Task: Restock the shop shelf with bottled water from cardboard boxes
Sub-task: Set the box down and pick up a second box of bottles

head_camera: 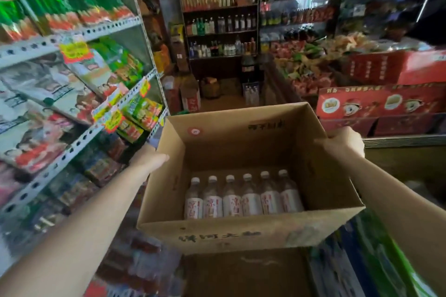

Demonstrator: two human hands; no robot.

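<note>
Head view: open cardboard box (241, 236) up in the air mid-aisle, flaps standing tall, carried between both hands. Down against its near wall, six water bottles (243, 198) lying in a row, white caps pointing away, white labels with red characters; rest of the box floor bare. Left hand (154, 159) clamped on the left flap, thumb hooked over the rim, fingers hidden behind the cardboard. Right hand (345, 142) gripping the far right corner of the flap, fingers curled over the edge. Probably light enough with only six inside, but all the weight sitting at the near wall, so liable to tip toward the carrier. Flaps thin and bendy, likely to buckle; safer hold under the bottom corners. Bottles themselves smooth and round, likely to roll and slide at any tilt; best grabbed round the label or at the neck. Just left, a perforated metal shelf rack (72, 147) packed with green and red packets. Ahead, dark shelves of bottles (222, 24). Right, red cartons (379, 101) stacked.
</note>
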